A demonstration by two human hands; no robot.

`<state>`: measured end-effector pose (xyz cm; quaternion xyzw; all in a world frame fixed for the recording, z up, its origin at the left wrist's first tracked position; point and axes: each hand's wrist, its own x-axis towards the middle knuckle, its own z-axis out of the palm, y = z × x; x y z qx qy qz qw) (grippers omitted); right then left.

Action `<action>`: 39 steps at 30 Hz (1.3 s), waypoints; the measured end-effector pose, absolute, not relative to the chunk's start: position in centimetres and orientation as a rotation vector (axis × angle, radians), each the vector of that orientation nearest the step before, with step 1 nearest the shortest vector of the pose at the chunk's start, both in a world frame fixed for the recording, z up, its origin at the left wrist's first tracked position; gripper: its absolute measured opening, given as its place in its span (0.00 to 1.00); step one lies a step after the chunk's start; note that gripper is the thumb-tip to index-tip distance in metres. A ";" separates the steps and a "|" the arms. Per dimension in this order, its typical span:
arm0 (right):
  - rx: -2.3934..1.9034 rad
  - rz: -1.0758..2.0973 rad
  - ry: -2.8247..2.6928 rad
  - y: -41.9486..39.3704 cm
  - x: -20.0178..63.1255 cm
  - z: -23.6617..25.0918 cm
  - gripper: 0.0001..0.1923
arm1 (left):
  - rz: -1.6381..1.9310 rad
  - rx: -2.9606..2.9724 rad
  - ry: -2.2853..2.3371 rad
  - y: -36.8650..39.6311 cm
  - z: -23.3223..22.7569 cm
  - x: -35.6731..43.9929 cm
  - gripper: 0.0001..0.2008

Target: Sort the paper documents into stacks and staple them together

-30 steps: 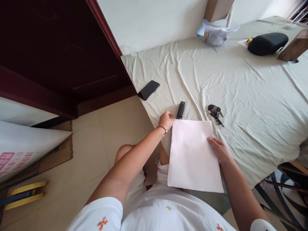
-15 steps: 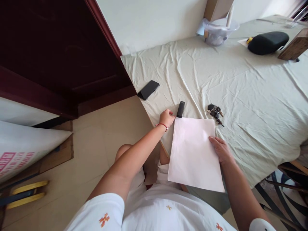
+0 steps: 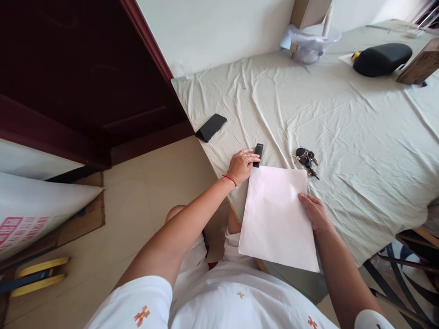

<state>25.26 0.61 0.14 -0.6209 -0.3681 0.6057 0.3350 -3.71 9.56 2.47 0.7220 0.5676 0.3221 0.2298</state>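
Left hand (image 3: 242, 165) on black stick (image 3: 258, 154), fingers loosely curled over it, no firm grip.
Right hand (image 3: 314, 211) flat, open, pressing pink paper (image 3: 276, 214); keys (image 3: 306, 160) at paper's 1 o'clock.

Wide bare cloth lies open across the tabletop (image 3: 360, 137) beyond the keys (image 3: 306, 159); a phone (image 3: 211, 127) sits near the left edge, clutter along the far wall.
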 end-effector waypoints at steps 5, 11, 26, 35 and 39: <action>-1.664 1.603 -0.868 0.5 25.3 0.0 0.19 | 0.763 2.008 1.624 9.5 1.7 -3.9 0.22; -1.666 1.651 -0.781 0.5 25.3 -0.2 0.17 | 0.774 2.054 1.670 8.3 0.5 -3.8 0.27; -1.584 1.542 -0.994 -5.9 26.3 0.4 0.17 | 1.189 1.336 1.711 -3.7 -0.8 -5.1 0.15; -1.454 1.499 -0.971 -9.3 24.5 1.3 0.22 | 1.104 0.510 0.951 -17.1 -3.3 -3.2 0.33; -1.460 1.454 -1.072 -10.3 22.5 1.4 0.21 | 0.939 0.362 0.883 -19.3 -3.7 -2.8 0.30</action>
